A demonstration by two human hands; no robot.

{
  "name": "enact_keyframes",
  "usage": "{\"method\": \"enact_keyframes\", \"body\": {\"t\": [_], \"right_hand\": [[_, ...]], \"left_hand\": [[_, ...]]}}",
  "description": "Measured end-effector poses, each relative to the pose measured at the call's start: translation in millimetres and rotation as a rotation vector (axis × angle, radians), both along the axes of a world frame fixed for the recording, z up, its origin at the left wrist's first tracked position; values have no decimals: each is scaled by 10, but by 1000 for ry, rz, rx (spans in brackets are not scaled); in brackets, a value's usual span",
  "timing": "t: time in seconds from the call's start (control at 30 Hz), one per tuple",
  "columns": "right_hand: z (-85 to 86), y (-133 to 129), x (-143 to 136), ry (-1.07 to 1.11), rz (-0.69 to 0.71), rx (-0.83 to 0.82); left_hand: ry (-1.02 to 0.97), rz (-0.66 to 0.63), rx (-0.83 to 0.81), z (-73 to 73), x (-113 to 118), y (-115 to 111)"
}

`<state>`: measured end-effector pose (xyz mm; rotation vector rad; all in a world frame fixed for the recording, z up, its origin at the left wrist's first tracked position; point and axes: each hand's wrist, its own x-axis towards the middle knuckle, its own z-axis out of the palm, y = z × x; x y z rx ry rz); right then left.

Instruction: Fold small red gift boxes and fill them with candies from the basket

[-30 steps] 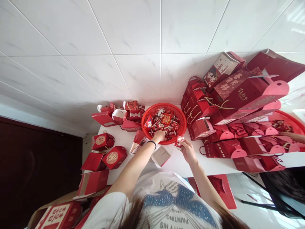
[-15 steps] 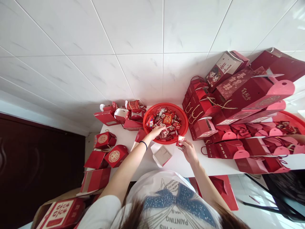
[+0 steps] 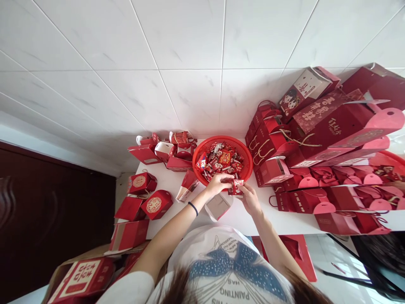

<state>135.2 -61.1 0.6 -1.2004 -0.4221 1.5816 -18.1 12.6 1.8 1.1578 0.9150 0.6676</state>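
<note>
My right hand (image 3: 251, 200) grips a small red printed candy box (image 3: 236, 188) by its right side, just over the near rim of the red plastic basket (image 3: 196, 148). At the box's left edge is my left hand (image 3: 220, 184), fingers pinched together; whatever they hold is hidden. Wrapped candies (image 3: 225, 157) in red and silver fill the basket. Below my hands, an open carton (image 3: 218, 207) with a pale inside sits on the white table (image 3: 243, 223), partly covered by my left hand and wrist.
Red gift boxes (image 3: 157, 205) stand to the left, some open. Gift bags and boxes (image 3: 329, 131) are piled high on the right. A second red basket (image 3: 392, 159) is at far right, with part of another person's hand (image 3: 399, 188) beside it. A tiled wall (image 3: 190, 97) rises behind.
My left hand has come out of the basket's candies, moving right and toward me to meet the small box. My right hand has shifted slightly left with the box. The view has turned slightly.
</note>
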Motion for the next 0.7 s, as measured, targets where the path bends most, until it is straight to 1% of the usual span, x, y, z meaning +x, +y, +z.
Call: {"method": "enact_keyframes", "body": {"t": [0.1, 0.13, 0.2, 0.23, 0.3, 0.33, 0.37, 0.43, 0.5, 0.6, 0.7], "right_hand": [[-14, -18, 47, 18, -45, -27], [-21, -21, 64, 25, -60, -37], [-36, -25, 94, 41, -83, -56], [-42, -26, 107, 48, -92, -63], [-46, -24, 128, 63, -110, -69], [-46, -22, 135, 68, -116, -68], [-44, -20, 141, 71, -118, -65], [-42, -14, 145, 72, -112, -60], [-46, -7, 140, 79, -103, -61], [-74, 4, 116, 97, -106, -67], [-118, 17, 87, 95, -97, -73]], "left_hand": [[73, -25, 50, -2, -20, 131], [119, -11, 88, 4, -40, 209], [274, 60, 225, 30, -99, 404], [390, 111, 317, 48, -137, 514], [693, 207, 487, 84, -222, 727], [848, 229, 526, 99, -265, 818], [988, 222, 531, 108, -305, 892], [1190, 127, 471, 108, -364, 974], [1270, -16, 422, 84, -379, 959], [1224, -182, 473, 14, -312, 792], [1016, -330, 534, -76, -193, 574]]}}
